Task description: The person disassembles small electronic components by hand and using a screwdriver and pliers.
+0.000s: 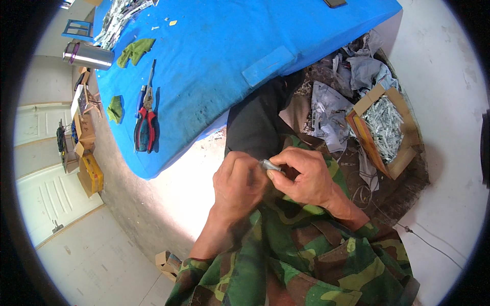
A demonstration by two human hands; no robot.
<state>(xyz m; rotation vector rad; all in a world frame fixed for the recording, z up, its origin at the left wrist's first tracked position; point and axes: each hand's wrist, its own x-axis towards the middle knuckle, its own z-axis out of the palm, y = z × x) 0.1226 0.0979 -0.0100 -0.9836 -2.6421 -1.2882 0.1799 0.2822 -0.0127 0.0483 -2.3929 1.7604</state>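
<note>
Just above my lap, both hands meet around a small grey metallic piece (270,165), too small to name more exactly. My right hand (306,173) pinches it between thumb and fingertips. Close against its other end is my left hand (237,181), fingers curled in and slightly blurred; what they hold, if anything, is hidden. On the blue-covered table (199,66) ahead lie red-and-black pliers (146,122) and, alongside them, a slim blue-handled tool (140,104).
Green cloth pieces (135,52) and a steel cylinder (92,56) are at the table's left. A pile of thin strips (120,23) lies farther back. To my right stands a cardboard box (400,153) full of small pale pieces, beside plastic bags (329,109). A cord (429,242) crosses the floor.
</note>
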